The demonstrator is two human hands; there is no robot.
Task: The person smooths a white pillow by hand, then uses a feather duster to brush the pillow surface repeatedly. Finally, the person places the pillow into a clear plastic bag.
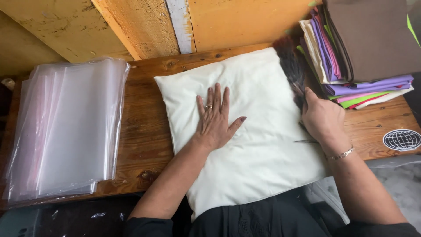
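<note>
Two hands on pillow (258, 145), which lies flat on counter (144, 145). Left hand (215, 123) spread wide, pressing it still. Right hand (323, 119) grips dark brush (291, 70), sweeping top corner. Step: dusting fabric; next stroke needs light, even pass.

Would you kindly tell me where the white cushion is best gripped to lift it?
Probably the bare left corner of the white cushion, coming from the left. It lies flat on the wooden table with the left hand pressing its middle and the right hand at its right edge.
</note>
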